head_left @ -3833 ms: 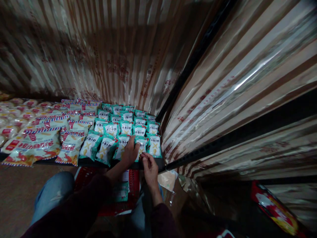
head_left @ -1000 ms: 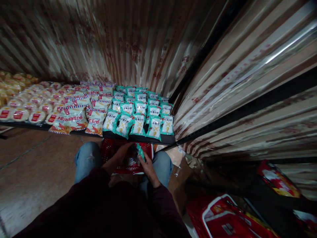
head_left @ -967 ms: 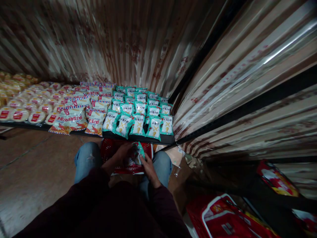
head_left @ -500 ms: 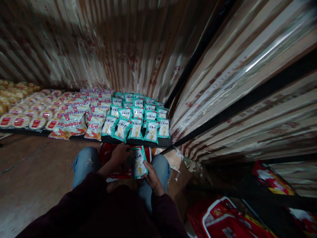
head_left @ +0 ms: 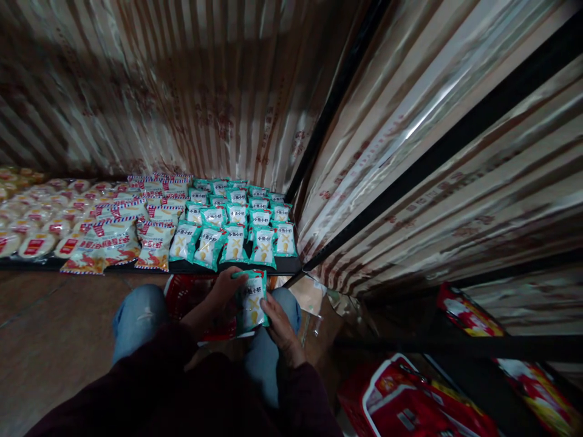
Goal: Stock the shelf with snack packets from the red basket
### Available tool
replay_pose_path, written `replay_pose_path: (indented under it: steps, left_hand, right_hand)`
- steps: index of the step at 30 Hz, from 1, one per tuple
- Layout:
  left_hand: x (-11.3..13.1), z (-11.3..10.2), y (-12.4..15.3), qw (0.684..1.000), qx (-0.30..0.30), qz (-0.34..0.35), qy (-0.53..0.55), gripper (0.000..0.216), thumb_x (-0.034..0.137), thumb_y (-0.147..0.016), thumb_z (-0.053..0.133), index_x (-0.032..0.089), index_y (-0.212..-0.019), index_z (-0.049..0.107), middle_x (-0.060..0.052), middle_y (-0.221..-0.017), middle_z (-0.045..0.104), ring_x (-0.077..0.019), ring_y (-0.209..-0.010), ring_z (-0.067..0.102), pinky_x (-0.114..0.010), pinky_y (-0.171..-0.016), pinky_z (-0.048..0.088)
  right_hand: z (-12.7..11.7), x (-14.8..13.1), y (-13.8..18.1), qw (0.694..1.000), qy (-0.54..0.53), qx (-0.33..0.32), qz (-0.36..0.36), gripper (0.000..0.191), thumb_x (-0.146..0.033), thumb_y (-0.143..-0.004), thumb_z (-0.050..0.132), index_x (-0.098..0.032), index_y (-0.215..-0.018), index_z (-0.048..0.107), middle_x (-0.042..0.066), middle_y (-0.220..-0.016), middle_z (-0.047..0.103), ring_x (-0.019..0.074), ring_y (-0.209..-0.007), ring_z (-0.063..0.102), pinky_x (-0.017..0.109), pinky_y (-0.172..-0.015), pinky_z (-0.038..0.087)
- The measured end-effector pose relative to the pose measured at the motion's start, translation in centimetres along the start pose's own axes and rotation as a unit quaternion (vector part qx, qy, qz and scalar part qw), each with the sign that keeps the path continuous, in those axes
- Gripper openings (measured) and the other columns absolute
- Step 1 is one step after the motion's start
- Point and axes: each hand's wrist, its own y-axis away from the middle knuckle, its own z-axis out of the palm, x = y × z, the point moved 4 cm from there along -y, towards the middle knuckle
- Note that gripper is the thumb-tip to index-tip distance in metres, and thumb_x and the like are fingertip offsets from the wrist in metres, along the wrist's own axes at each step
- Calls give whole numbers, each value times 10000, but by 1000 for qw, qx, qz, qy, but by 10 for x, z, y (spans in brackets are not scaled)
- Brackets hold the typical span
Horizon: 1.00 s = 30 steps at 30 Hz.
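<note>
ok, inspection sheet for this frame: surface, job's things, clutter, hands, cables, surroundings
Surface: low dark shelf, packed with rows of snack packets up to its front edge.
Job's things: teal snack packet held upright over the lap; rows of matching teal packets at the shelf's right end; red basket between the knees.
Clutter: red-and-white striped packets and pale round packets to the left; red packaging on the floor, lower right.
Hands: left hand grips the packet's top left edge; right hand holds its lower right side.
Cables: nothing seen.
Surroundings: striped shiny plastic sheeting behind and to the right; dim light.
</note>
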Motion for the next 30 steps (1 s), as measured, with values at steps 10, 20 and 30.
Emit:
replay_pose_path:
  steps: [10,20,30]
  left_hand:
    - [1,18,-2,998,32,35,31,338,479,-669,540,178,-810,602,-24,-799,654,-197,-784,599,-314,-734,481]
    - [5,6,-2,970,187,157,18,289,358,-845,453,174,-1021,588,-120,-1283,544,-239,-1222,491,-413,-993,440]
    - [-23,12,-36,920,285,230,-137,333,186,-835,462,174,-1163,524,-145,-1384,467,-271,-1336,394,-523,-1088,360]
  right_hand:
    - [-23,5,-13,994,38,95,-35,456,-554,-703,703,-240,-1027,644,22,-900,733,237,-772,679,325,-650,521]
    - [-27,-11,-39,988,25,131,-83,337,-529,-729,680,-291,-968,665,-7,-930,742,208,-821,685,298,-692,520]
    - [-20,-28,-67,978,3,164,-130,367,-495,-717,706,-231,-968,656,3,-914,739,196,-783,672,303,-708,530]
